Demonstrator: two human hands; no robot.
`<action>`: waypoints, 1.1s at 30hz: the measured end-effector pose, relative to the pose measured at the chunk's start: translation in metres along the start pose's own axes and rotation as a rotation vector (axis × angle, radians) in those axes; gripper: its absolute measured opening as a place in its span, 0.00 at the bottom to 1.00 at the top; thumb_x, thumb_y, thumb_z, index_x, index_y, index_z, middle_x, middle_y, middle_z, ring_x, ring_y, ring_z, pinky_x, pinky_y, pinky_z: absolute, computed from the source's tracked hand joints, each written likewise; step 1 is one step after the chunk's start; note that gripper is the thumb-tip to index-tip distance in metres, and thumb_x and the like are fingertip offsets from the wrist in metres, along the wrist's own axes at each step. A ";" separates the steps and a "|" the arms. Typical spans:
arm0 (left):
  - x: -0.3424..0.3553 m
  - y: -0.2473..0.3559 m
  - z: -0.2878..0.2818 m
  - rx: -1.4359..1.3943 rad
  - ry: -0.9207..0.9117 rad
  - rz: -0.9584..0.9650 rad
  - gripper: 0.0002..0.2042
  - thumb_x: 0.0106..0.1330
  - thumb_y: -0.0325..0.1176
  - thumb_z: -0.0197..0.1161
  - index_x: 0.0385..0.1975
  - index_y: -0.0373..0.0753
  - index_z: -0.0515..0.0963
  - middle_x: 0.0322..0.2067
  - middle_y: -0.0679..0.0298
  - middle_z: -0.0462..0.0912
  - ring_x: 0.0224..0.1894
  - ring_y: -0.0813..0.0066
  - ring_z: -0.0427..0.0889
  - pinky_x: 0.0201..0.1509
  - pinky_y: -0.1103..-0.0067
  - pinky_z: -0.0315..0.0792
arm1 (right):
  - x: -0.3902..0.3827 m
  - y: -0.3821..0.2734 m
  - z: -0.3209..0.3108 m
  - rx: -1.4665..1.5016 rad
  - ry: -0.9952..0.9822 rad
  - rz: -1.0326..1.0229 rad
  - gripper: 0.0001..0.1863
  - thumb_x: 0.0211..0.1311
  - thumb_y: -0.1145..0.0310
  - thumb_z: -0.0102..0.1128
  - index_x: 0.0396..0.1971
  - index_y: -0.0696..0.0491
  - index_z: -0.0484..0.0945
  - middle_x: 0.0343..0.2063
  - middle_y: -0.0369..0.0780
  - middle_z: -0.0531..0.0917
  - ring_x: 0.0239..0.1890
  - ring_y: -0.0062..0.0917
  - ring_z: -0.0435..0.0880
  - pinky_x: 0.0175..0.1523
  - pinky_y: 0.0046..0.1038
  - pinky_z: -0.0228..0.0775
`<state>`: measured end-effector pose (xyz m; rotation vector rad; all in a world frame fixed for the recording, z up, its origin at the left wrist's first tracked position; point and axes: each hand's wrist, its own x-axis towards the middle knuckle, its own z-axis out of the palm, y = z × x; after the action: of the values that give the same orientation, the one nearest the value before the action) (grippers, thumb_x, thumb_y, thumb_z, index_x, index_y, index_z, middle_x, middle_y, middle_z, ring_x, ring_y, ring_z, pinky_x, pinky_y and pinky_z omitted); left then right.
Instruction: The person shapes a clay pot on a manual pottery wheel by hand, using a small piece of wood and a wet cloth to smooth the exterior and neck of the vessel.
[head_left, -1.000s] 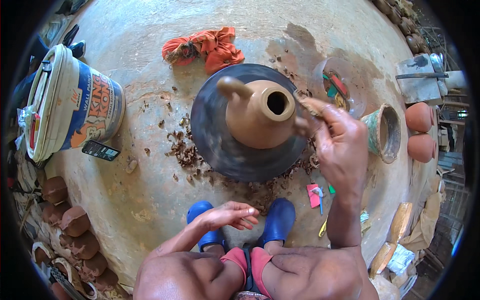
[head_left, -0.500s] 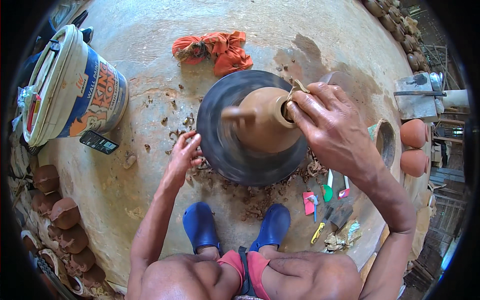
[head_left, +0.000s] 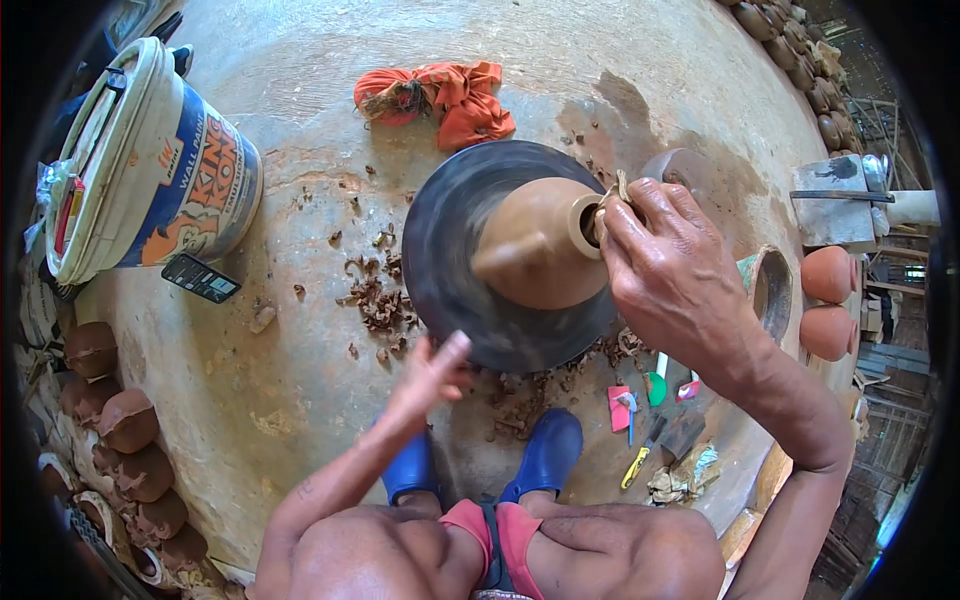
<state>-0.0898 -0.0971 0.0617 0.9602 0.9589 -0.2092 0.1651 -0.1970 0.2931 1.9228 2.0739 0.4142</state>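
A brown clay pot (head_left: 535, 255) with a narrow neck stands on a round dark potter's wheel (head_left: 440, 240). A spout or handle on its near-left side is smeared, so the wheel is spinning. At the pot's mouth, my right hand (head_left: 675, 260) pinches a thin tan rag (head_left: 622, 186) against the rim. Part of the rag is hidden by my fingers. My left hand (head_left: 430, 385) is at the wheel's lower-left edge, slightly blurred, its fingers apart and nothing in them. Whether it touches the wheel I cannot tell.
Clay shavings (head_left: 378, 300) litter the floor around the wheel. Beyond it lies an orange cloth (head_left: 470, 105). A paint bucket (head_left: 165, 180) with a phone (head_left: 200, 278) against it stands left. A knife (head_left: 640, 455) and several small tools lie right. Clay pots (head_left: 828, 275) stand at both sides.
My left hand has moved right and nearer to me along the wheel's edge. The pot's side piece has turned to another position. My right hand stays at the rim with the rag.
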 end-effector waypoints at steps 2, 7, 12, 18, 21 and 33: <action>0.031 0.025 -0.023 -0.067 0.194 0.173 0.37 0.76 0.64 0.60 0.73 0.41 0.66 0.47 0.59 0.85 0.38 0.75 0.87 0.38 0.76 0.81 | 0.001 -0.001 -0.001 0.007 -0.006 0.000 0.13 0.50 0.69 0.66 0.32 0.63 0.89 0.37 0.45 0.83 0.52 0.39 0.82 0.58 0.37 0.75; 0.008 -0.025 0.019 0.065 -0.083 0.049 0.35 0.78 0.68 0.56 0.51 0.32 0.79 0.34 0.55 0.90 0.28 0.70 0.89 0.31 0.73 0.81 | 0.000 -0.003 -0.003 0.015 -0.015 0.054 0.12 0.51 0.69 0.66 0.30 0.62 0.89 0.36 0.45 0.83 0.50 0.38 0.82 0.57 0.37 0.75; -0.021 -0.050 0.029 0.073 -0.327 -0.236 0.31 0.76 0.61 0.64 0.65 0.40 0.73 0.48 0.57 0.89 0.42 0.69 0.91 0.43 0.71 0.83 | 0.005 -0.009 -0.007 0.005 -0.053 0.052 0.12 0.51 0.68 0.66 0.29 0.61 0.89 0.34 0.45 0.82 0.50 0.38 0.82 0.56 0.38 0.75; 0.043 0.024 -0.019 -0.236 0.154 0.138 0.33 0.79 0.67 0.53 0.57 0.36 0.77 0.42 0.60 0.88 0.41 0.71 0.88 0.44 0.73 0.80 | 0.004 -0.009 -0.009 0.045 -0.048 0.137 0.10 0.52 0.69 0.66 0.30 0.60 0.89 0.32 0.45 0.83 0.47 0.39 0.83 0.53 0.39 0.76; 0.018 -0.021 -0.010 0.040 -0.405 -0.262 0.36 0.77 0.65 0.60 0.62 0.33 0.76 0.45 0.55 0.91 0.36 0.68 0.90 0.42 0.73 0.82 | 0.004 0.003 -0.019 0.280 -0.038 0.303 0.09 0.56 0.73 0.66 0.35 0.59 0.89 0.32 0.45 0.84 0.44 0.41 0.84 0.52 0.40 0.77; 0.039 0.020 -0.005 -0.009 0.182 0.139 0.38 0.77 0.69 0.55 0.57 0.31 0.75 0.33 0.63 0.87 0.24 0.74 0.85 0.30 0.77 0.79 | -0.026 -0.005 0.034 0.792 0.392 0.741 0.15 0.66 0.78 0.67 0.50 0.55 0.91 0.42 0.45 0.92 0.45 0.36 0.89 0.52 0.34 0.81</action>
<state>-0.0589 -0.0718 0.0424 1.0460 1.0533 -0.0001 0.1758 -0.2222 0.2604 3.3308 1.7870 0.0969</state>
